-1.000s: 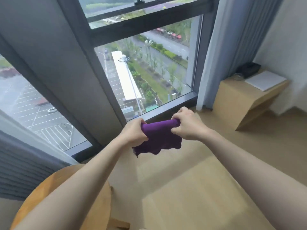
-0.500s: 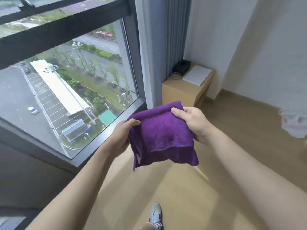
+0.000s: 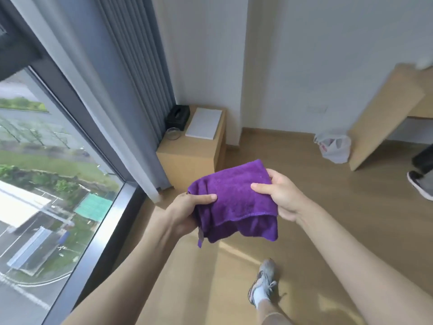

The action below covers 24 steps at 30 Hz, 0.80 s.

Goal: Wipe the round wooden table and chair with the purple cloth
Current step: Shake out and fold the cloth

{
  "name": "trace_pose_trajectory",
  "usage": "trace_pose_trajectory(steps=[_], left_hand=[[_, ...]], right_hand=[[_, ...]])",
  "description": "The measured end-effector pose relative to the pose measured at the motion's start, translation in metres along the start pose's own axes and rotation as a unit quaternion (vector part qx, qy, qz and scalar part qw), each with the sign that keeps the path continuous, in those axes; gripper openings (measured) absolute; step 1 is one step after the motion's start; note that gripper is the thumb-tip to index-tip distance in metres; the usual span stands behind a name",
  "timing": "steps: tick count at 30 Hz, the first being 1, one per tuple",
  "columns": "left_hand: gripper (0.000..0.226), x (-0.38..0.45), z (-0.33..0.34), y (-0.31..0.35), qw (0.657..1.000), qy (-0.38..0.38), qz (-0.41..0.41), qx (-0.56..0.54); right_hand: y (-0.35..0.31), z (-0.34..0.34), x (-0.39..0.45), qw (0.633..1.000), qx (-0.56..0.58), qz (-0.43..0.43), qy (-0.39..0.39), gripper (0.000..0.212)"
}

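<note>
cloth [image 3: 234,202] btwn hands; cabinet [image 3: 194,153] behind, window [image 3: 46,172] left

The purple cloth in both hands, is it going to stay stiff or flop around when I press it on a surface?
Probably floppy: the purple cloth sags and folds between the left hand and right hand. Its loose lower edge hangs down, so it likely weighs little. The fuzzy surface suggests it grips rather than slips.

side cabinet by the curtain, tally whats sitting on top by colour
black: 1, the tissue box
white: 1, the flat pad
clear: 1, the glass dish
total: 3, all on the side cabinet
</note>
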<state>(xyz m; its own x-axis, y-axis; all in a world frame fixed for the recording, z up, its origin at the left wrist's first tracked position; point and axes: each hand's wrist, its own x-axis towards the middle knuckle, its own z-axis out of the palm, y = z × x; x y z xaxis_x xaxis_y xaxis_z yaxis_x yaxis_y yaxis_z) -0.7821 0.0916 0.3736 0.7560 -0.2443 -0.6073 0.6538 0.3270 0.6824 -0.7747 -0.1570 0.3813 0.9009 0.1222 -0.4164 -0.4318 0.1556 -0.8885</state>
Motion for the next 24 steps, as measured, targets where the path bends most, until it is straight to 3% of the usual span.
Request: trace_pose_trajectory(steps=[3, 11, 19, 24], left_hand=[[0.067, 0.064, 0.029, 0.015, 0.999, 0.024, -0.026, -0.025], [0.038, 0.212, 0.089, 0.067, 0.997, 0.015, -0.07, -0.037], [0.052, 0.309, 0.091, 0.129, 0.99, 0.01, -0.088, -0.111], [0.042, 0.403, 0.078, 0.18, 0.988, 0.052, -0.085, -0.117]], right_hand=[[-0.01, -0.032, 0.056, 0.995, -0.094, -0.029, 0.02, 0.032], [-0.067, -0.116, 0.205, 0.968, -0.246, -0.012, 0.045, 0.023], [-0.119, -0.132, 0.365, 0.984, -0.171, 0.042, 0.035, 0.012], [-0.144, -0.132, 0.469, 0.983, -0.141, 0.121, 0.013, 0.021]])
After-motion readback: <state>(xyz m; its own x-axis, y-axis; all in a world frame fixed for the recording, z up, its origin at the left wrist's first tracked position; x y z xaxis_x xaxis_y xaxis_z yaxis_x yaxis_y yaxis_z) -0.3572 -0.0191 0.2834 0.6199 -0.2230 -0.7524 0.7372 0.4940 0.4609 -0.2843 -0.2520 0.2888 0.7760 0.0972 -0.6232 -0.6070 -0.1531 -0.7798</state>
